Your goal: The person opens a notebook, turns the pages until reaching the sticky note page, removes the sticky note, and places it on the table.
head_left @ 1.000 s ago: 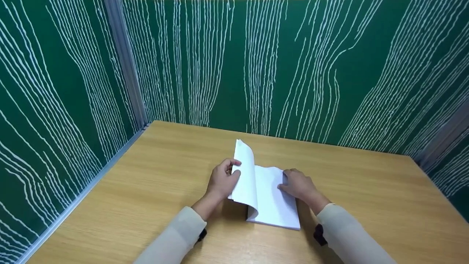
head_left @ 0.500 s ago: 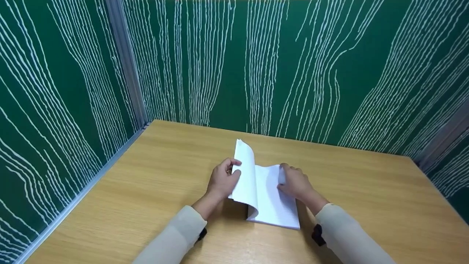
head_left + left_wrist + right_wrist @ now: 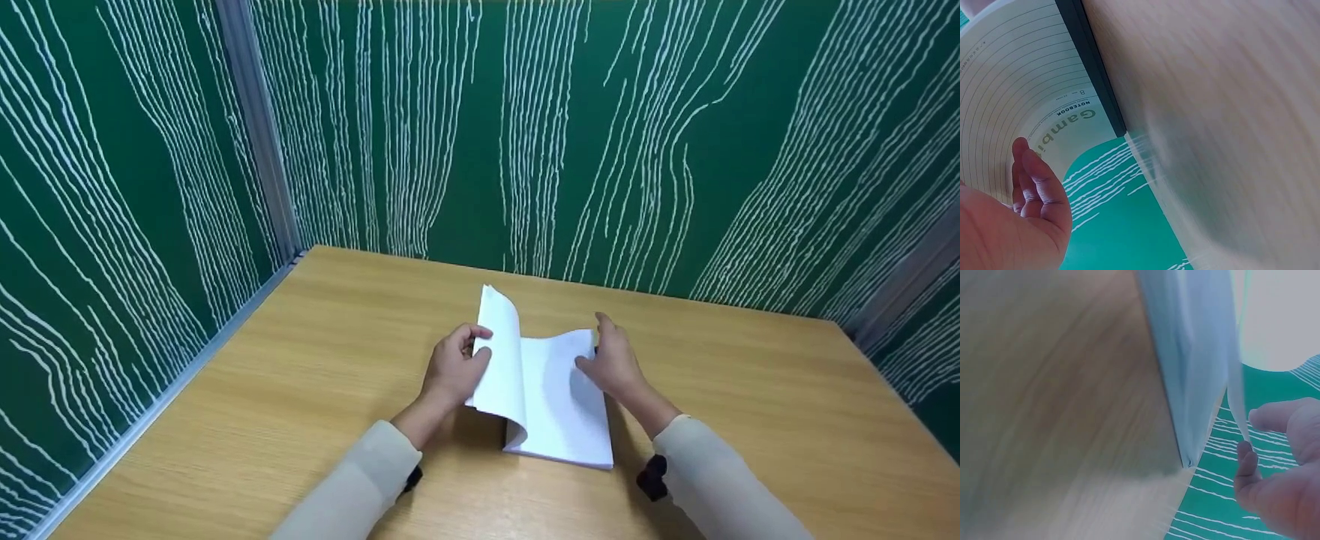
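head view — left hand (image 3: 454, 369) holds curled notebook pages (image 3: 501, 364)

The open white notebook (image 3: 559, 401) at centre has smooth, matt paper pages; the light-brown wood-grain tabletop (image 3: 315, 337) is smooth, faintly glossy at lower centre; the pale long sleeves (image 3: 360, 480) look like matt cloth; the grey straight post (image 3: 256, 112), upper left, looks metallic.

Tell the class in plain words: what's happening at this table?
Someone has a lined notebook open on a wooden table. The left hand holds a raised, curling bunch of pages. The right hand is at the opposite edge, thumb and fingers spread about the edge of a lifted page.
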Demonstrator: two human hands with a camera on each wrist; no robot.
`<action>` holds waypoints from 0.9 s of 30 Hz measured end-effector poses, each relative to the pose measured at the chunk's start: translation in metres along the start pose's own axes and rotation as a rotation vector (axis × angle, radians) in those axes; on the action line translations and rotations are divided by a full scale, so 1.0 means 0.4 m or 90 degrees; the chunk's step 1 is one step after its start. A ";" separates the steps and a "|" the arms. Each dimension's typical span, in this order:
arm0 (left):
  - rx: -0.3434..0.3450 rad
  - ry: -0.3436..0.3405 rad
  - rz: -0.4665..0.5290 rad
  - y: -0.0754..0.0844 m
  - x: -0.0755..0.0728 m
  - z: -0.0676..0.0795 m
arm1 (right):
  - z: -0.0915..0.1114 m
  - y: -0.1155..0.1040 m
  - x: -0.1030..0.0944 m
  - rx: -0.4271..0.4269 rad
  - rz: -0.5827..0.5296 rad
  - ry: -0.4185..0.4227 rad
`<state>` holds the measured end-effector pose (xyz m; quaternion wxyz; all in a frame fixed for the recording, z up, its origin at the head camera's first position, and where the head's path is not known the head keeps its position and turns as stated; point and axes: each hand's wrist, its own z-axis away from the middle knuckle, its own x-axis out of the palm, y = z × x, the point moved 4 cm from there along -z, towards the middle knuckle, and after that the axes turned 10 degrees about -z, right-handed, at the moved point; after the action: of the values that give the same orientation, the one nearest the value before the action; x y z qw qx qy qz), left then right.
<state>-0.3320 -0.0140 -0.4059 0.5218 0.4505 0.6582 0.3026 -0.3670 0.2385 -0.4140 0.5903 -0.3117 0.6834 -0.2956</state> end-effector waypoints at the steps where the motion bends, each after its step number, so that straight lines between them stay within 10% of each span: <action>1: 0.003 0.002 -0.003 0.000 0.000 0.000 | 0.001 0.000 -0.001 0.007 -0.020 0.000; 14: -0.012 0.005 -0.005 -0.006 -0.002 -0.001 | 0.015 -0.031 0.008 -0.029 -0.083 0.019; 27: -0.015 0.014 -0.006 0.000 -0.004 -0.001 | 0.042 -0.062 0.042 -0.110 -0.094 -0.088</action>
<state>-0.3323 -0.0156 -0.4052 0.5213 0.4380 0.6623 0.3125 -0.3503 0.2091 -0.4074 0.5837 -0.4302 0.6394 -0.2558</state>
